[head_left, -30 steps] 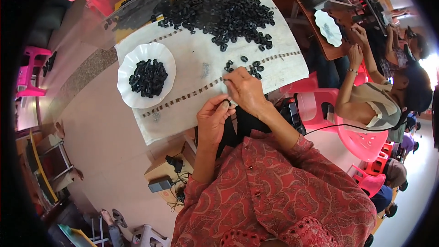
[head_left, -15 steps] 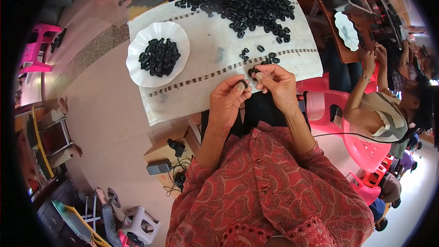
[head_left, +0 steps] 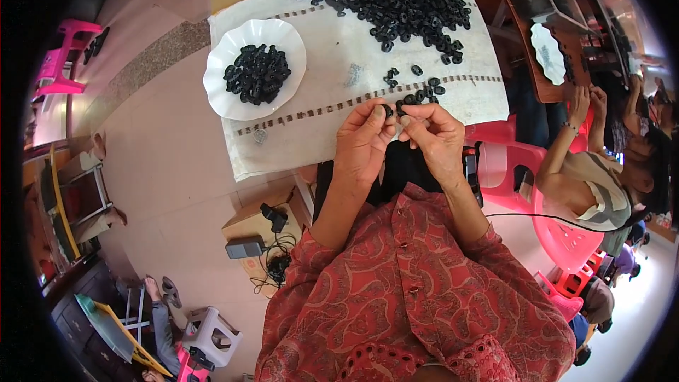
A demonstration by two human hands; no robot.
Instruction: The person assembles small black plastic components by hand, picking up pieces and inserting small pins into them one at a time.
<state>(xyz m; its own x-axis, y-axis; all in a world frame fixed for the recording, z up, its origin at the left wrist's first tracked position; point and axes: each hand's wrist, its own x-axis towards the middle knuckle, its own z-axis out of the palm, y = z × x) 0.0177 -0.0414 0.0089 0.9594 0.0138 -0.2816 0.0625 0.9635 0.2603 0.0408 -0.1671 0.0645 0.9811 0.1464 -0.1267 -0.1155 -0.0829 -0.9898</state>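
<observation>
you wear this view on your head, the left of a side-by-side pair, looking steeply down your own front. your red patterned shirt (head_left: 424, 283) fills the lower middle at close range, your left hand (head_left: 359, 145) and right hand (head_left: 438, 145) sit near the centre, and the white cloth (head_left: 329, 53) lies beyond them. the fisheye reaches wide, bending straight edges toward a dark round rim.
</observation>
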